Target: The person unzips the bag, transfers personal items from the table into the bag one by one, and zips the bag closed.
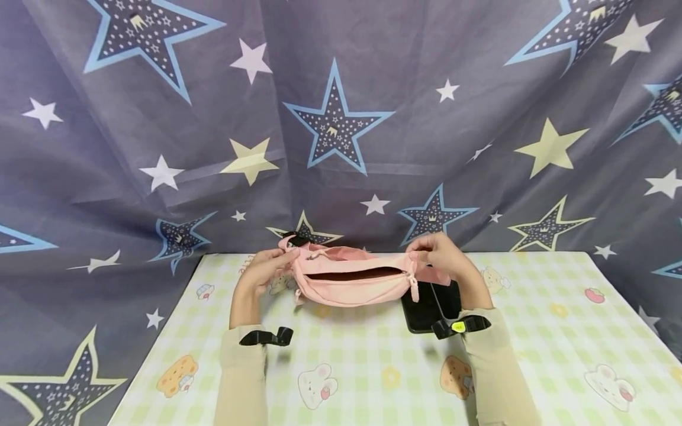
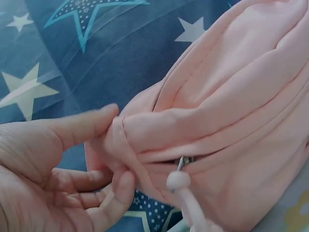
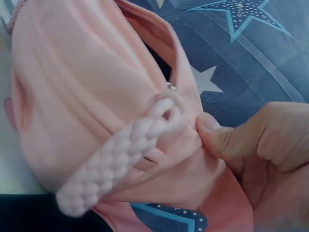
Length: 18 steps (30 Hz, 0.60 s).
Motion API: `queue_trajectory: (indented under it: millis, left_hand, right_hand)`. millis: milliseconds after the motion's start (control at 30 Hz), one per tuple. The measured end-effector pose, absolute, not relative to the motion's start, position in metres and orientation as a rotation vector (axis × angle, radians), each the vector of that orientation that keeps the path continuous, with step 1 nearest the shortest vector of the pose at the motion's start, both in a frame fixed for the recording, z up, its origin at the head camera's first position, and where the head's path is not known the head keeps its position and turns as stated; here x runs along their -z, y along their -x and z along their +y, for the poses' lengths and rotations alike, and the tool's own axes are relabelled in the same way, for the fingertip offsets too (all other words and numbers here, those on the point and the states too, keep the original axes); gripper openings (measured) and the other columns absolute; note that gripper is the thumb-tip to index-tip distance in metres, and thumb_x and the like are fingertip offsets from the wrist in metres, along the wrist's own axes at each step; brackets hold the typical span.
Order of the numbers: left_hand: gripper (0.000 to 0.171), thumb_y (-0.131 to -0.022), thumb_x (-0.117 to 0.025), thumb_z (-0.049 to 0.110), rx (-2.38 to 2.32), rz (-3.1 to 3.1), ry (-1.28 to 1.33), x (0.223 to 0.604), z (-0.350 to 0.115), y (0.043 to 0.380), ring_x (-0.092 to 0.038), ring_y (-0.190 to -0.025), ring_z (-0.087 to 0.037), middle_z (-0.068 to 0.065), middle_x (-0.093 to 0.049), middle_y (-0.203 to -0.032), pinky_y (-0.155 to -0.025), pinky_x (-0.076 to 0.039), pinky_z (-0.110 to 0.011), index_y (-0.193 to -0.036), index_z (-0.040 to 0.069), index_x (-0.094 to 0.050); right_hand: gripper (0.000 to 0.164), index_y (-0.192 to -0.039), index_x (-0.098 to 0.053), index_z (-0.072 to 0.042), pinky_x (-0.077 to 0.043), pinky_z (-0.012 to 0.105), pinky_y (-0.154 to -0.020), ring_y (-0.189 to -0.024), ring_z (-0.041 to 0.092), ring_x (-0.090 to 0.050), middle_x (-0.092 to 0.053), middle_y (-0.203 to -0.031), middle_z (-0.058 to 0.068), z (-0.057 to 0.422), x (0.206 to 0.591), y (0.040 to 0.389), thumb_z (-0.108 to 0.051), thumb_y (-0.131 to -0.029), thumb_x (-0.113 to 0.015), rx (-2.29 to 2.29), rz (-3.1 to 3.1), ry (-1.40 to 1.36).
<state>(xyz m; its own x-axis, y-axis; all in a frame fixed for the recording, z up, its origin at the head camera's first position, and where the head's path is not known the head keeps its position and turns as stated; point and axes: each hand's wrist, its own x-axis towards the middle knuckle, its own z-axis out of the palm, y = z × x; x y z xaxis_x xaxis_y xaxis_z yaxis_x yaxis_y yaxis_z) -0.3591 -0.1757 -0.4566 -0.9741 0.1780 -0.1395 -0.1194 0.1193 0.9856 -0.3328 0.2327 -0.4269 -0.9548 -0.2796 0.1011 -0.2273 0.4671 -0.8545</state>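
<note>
A pink waist bag [image 1: 351, 293] is held up by its two ends, over the far part of the table. Its zip is undone, so a dark slit [image 1: 354, 274] gapes along the front. My left hand [image 1: 263, 269] pinches the left end between thumb and fingers, close to a small zip pull [image 2: 178, 181]. At the other end, my right hand [image 1: 444, 257] pinches the corner fabric beside a braided pull [image 3: 120, 150]. A pink strap [image 1: 434, 276] hangs past the right hand, and a black buckle [image 1: 295, 238] shows behind the left end.
A flat black phone-like slab [image 1: 421, 310] lies on the table under the right hand and forearm, partly hidden. The green checked tablecloth [image 1: 362, 343] has cartoon prints. A dark star-patterned curtain [image 1: 341, 195] hangs directly behind the table's far edge.
</note>
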Motion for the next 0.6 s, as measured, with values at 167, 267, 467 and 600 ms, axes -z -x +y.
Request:
queue_trajectory:
  millis: [167, 267, 467, 600]
  left_hand:
    - [0.027, -0.09, -0.079, 0.032, -2.008, 2.218, 0.088, 0.451, -0.167, 0.359, -0.06, -0.059, -0.004, 0.01, -0.061, -0.065, -0.059, -0.054, -0.016, -0.073, 0.015, -0.067]
    - [0.035, -0.09, -0.079, 0.03, -2.052, 2.224, 0.215, 0.447, -0.164, 0.36, -0.054, -0.053, -0.004, 0.011, -0.054, -0.055, -0.052, -0.048, -0.016, -0.062, 0.019, -0.062]
    - [0.037, -0.093, -0.076, 0.02, -2.172, 2.091, 0.333, 0.449, -0.161, 0.369, -0.052, -0.052, -0.003, 0.009, -0.054, -0.055, -0.051, -0.048, -0.015, -0.06, 0.015, -0.061]
    - [0.035, -0.094, -0.075, 0.02, -2.217, 2.016, 0.388, 0.455, -0.158, 0.372, -0.054, -0.053, -0.002, 0.01, -0.055, -0.057, -0.052, -0.05, -0.013, -0.062, 0.015, -0.061]
  right_hand:
    - [0.018, -0.104, -0.073, 0.013, -0.051, 0.024, -0.063, -0.075, 0.012, -0.058, -0.073, -0.083, 0.008, 0.231, 0.426, 0.332, -0.002, -0.097, -0.064, 1.548, 2.683, 0.248]
    - [0.021, -0.107, -0.072, 0.012, -0.049, 0.024, -0.064, -0.078, 0.012, -0.057, -0.073, -0.087, 0.01, 0.23, 0.424, 0.334, -0.004, -0.098, -0.063, 1.553, 2.695, 0.177]
    - [0.018, -0.104, -0.073, 0.011, -0.05, 0.021, -0.07, -0.079, 0.01, -0.058, -0.074, -0.089, 0.015, 0.227, 0.43, 0.34, -0.003, -0.097, -0.064, 1.489, 2.719, 0.25]
    - [0.016, -0.104, -0.074, 0.008, -0.052, 0.024, -0.073, -0.08, 0.009, -0.061, -0.075, -0.092, 0.014, 0.229, 0.436, 0.341, -0.005, -0.097, -0.067, 1.496, 2.693, 0.289]
